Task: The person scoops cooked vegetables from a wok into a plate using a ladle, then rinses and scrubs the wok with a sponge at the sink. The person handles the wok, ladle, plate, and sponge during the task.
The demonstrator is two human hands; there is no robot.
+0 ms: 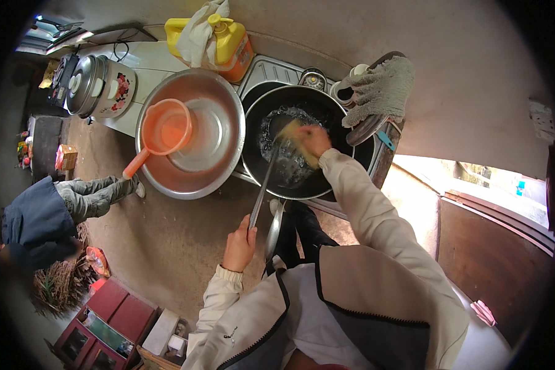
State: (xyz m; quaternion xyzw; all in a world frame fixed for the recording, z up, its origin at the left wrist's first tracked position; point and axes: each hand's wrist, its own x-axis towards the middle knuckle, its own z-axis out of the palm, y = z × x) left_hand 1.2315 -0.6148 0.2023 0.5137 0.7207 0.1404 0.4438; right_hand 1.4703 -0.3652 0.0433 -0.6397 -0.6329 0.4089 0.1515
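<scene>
My left hand [239, 249] grips the end of a long metal handle of a cooking utensil [265, 185], perhaps a ladle or turner. The utensil's head reaches into a black wok [255, 150], over rippling clear water [284, 173]. In my right hand [316, 140] is a yellowish scrubber [290, 131], pressed against the utensil near its head. Motion blurs the scrubber, so its exact kind is unclear. The wok sits over a gas stove [270, 69], and its metal handle [274, 229] points toward me.
Left of the wok stands a metal basin [222, 180] holding an orange dipper [166, 127]. Behind are a yellow jug [233, 44] with a cloth and a flowered pot [113, 90]. A grey glove [381, 88] lies at right. Another person [39, 217] stands at left.
</scene>
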